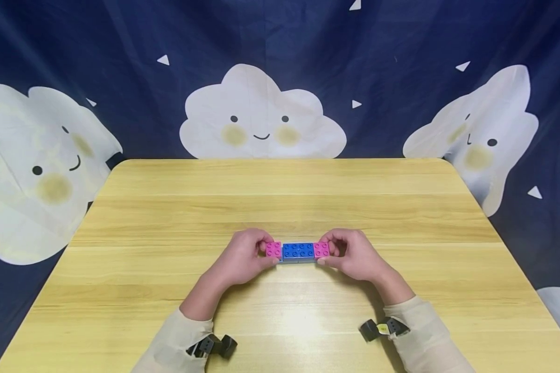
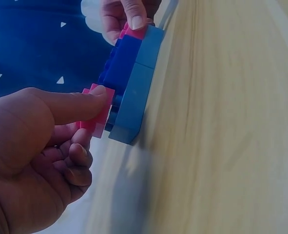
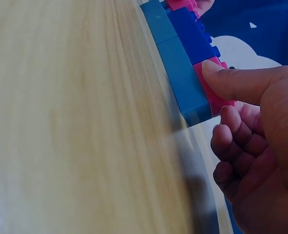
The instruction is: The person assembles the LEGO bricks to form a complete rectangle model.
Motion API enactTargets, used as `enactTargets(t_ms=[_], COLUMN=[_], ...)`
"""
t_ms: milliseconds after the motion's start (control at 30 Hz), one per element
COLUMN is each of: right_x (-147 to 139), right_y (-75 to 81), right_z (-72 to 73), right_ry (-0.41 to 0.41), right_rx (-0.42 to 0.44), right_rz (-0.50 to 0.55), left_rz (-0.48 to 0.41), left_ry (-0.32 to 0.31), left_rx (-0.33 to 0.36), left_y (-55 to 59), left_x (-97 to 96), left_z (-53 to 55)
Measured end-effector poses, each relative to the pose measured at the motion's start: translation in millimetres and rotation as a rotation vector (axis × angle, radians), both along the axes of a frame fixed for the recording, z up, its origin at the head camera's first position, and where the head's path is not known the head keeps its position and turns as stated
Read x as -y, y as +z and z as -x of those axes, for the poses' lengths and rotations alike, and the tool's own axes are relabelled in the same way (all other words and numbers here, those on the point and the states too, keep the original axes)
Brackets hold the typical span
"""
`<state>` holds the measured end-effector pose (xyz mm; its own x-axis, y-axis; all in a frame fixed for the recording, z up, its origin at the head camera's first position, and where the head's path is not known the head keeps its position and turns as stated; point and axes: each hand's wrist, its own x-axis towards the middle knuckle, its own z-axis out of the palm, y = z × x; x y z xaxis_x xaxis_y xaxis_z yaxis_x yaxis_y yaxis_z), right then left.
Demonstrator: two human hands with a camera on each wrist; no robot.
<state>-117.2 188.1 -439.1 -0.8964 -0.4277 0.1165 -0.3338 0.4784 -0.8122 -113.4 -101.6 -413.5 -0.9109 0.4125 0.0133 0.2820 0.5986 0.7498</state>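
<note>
Two teal bricks (image 2: 133, 100) lie end to end, with a dark blue brick (image 1: 298, 251) across their middle on top. My left hand (image 1: 247, 257) pinches a pink brick (image 2: 99, 109) between thumb and fingers. In the left wrist view this brick is tilted just above the teal studs at the left end, with a small gap showing. My right hand (image 1: 355, 257) grips the other pink brick (image 3: 213, 87), which sits against the teal top at the right end, beside the blue brick. My right thumb presses on its side.
The bricks are over the middle of a light wooden table (image 1: 280, 207). A dark blue curtain (image 1: 135, 31) with smiling clouds hangs behind the far edge. Each sleeve carries a small black wrist camera (image 1: 226, 346).
</note>
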Motion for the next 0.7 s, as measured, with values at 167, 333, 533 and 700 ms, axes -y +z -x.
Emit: enactTargets(t_ms=[167, 333, 533, 700], right_x=[0.0, -0.4, -1.1, -0.3], right_y=[-0.7, -0.6, -0.2, 0.7], right_z=[0.4, 0.8, 1.3, 0.3], right_ry=[-0.003, -0.007, -0.001, -0.005], right_rx=[0.005, 0.012, 0.014, 0.028], right_rz=[0.0, -0.003, 0.003, 0.015], left_rz=[0.023, 0.05, 0.068, 0.083], left_ry=[-0.016, -0.019, -0.015, -0.02], left_rx=[-0.01, -0.033, -0.058, -0.064], left_y=[-1.2, -0.2, 0.9, -1.1], left_x=[-2.4, -5.8, -7.3, -7.3], left_z=[0.3, 0.1, 0.7, 3.9])
